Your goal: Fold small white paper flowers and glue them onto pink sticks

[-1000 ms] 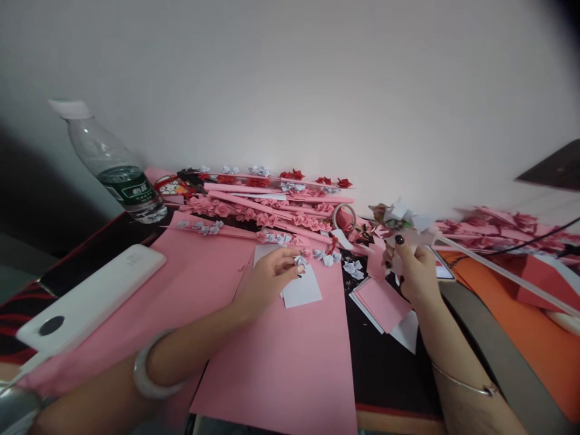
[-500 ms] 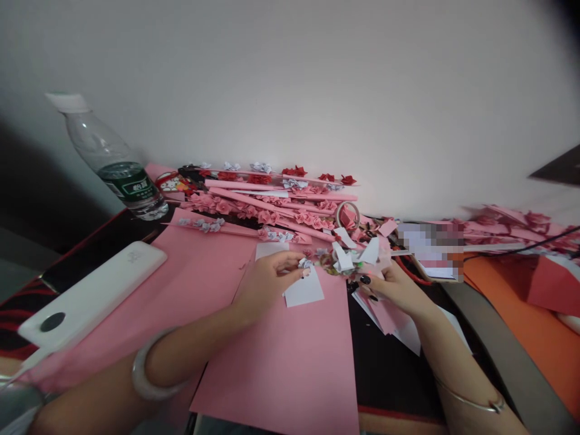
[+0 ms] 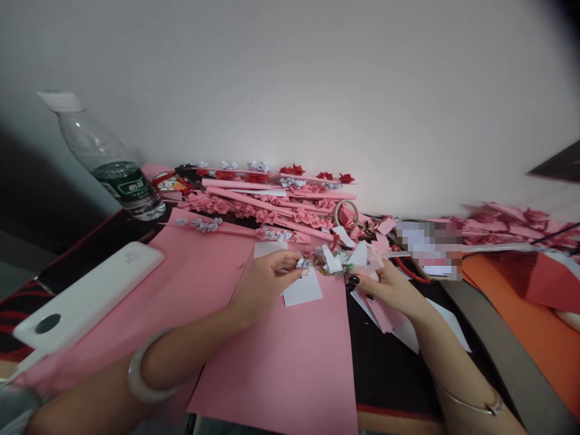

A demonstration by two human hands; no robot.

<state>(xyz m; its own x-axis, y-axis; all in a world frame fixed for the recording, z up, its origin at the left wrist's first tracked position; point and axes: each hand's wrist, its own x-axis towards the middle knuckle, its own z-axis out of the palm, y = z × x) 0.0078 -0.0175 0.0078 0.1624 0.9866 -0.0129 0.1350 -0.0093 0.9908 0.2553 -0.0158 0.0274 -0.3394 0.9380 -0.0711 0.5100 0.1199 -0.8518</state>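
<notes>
Swung leftward, the paper-flapped tool [image 3: 357, 255] runs crosswise, pointing toward a flower [image 3: 302, 263].

Datum: paper slip [image 3: 304, 292], on the large sheet [image 3: 276, 368] (12 o'clock faces the wall [image 3: 290, 84]). Paper stems [image 3: 254, 204] lie at 12 o'clock, bottle [image 3: 120, 175] at 10, power bank [image 3: 90, 296] at 9; flower cluster [image 3: 334, 260] at 1, phone [image 3: 423, 248] at 2, paper stack [image 3: 379, 313] at 3.

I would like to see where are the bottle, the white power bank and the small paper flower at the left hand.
Bottle [image 3: 121, 180]: head view, green label.
White power bank [image 3: 93, 293]: head view, top face.
Small paper flower [image 3: 302, 263]: head view, folded petals.
</notes>
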